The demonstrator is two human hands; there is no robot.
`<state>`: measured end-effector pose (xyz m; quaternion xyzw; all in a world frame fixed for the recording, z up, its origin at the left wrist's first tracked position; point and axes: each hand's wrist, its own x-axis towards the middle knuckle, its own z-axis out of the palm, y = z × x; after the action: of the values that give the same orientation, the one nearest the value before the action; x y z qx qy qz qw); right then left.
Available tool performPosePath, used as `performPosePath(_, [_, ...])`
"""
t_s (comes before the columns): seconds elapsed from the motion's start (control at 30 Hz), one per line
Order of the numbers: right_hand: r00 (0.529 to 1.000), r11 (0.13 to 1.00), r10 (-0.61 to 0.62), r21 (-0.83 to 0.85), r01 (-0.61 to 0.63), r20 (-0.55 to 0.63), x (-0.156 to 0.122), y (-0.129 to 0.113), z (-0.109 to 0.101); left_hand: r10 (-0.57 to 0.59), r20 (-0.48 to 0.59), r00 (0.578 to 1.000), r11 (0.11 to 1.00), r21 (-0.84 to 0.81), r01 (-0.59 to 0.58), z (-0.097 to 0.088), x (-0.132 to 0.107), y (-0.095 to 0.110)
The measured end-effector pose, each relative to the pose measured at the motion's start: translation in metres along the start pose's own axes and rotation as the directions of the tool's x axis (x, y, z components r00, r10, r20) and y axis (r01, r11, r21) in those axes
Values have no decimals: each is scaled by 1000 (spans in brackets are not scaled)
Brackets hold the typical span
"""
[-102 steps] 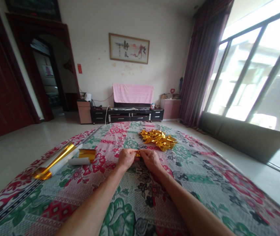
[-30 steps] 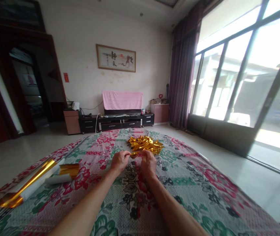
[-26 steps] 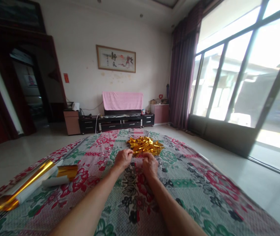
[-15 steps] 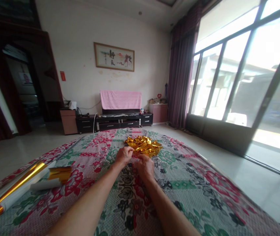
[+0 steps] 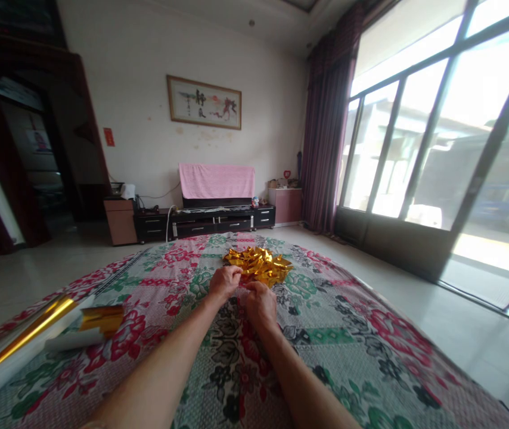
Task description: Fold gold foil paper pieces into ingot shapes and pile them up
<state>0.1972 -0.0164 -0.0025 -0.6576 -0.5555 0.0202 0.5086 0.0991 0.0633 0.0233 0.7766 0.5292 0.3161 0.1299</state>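
Your left hand [image 5: 225,281] and right hand [image 5: 262,305] are close together over the middle of the flowered cloth [image 5: 165,333], the left slightly farther out, with a narrow gap between their fingertips. In each grip the fingers are curled inward; I cannot tell whether either is clamped on a bit of foil, as the spot between them is too small to read.

The gold heap [image 5: 261,265], a tangle of shiny crumpled pieces, lies on the cloth just beyond your hands. In view your left hand overlaps its near left edge; whether it touches is unclear.

Well to your left, the roll [image 5: 31,336] lies slanted, gold and white, its near end running to the left edge of view. Just right of it sits a curled sheet [image 5: 101,320], showing gold and white.

On the far side, a pink towel [image 5: 216,180] hangs above the black cabinet [image 5: 201,228], below a framed picture [image 5: 204,101].
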Motion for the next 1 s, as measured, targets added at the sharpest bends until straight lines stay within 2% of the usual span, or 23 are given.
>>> performPosePath(0.3, [1000,999,3,-53,-3,11,0,-2,-1,28,-33,999,1000,4,-28,3,2,-5])
performPosePath(0.6, [995,996,58,-65,-53,76,0,-7,-4,74,0,997,997,20,-74,1,2,-5])
performPosePath(0.83, [991,993,84,-88,-74,106,0,-8,-5,30,28,999,997,73,-32,4,4,-5])
performPosePath(1.0, [989,991,98,-104,-86,114,0,-10,-7,63,13,998,995,72,-64,4,4,-6])
